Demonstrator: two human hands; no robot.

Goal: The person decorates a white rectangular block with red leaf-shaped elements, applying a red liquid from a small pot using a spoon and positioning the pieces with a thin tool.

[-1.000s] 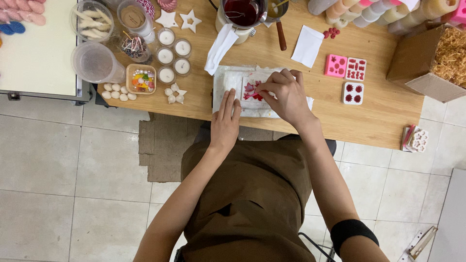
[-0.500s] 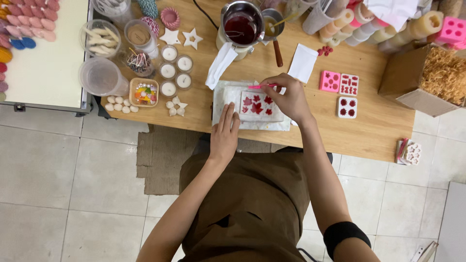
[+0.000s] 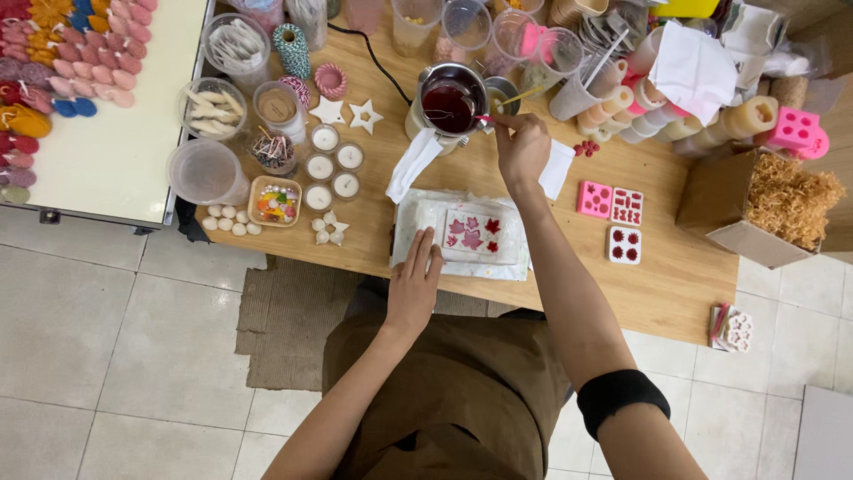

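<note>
My left hand (image 3: 415,280) lies flat with fingers together on the near left edge of a clear flat mould (image 3: 481,235) that holds red leaf-shaped wax pieces. The mould rests on a white cloth (image 3: 411,220) on the wooden table (image 3: 675,284). My right hand (image 3: 520,147) is raised over the back of the table, pinching a thin pink dropper-like tool (image 3: 484,118) whose tip is at the rim of a metal pot (image 3: 449,105) full of dark red liquid wax.
Small white candles in cups (image 3: 334,163), white stars (image 3: 346,113), a tray of coloured bits (image 3: 274,202) and plastic tubs (image 3: 207,171) lie to the left. Pink moulds (image 3: 610,202) and a cardboard box of wood wool (image 3: 773,206) lie to the right. A white side table (image 3: 115,160) carries coloured wax shapes.
My right hand has lifted off the mould and travelled back to the pot of red wax. My left hand has stayed on the mould's edge. The camera view has shifted.
</note>
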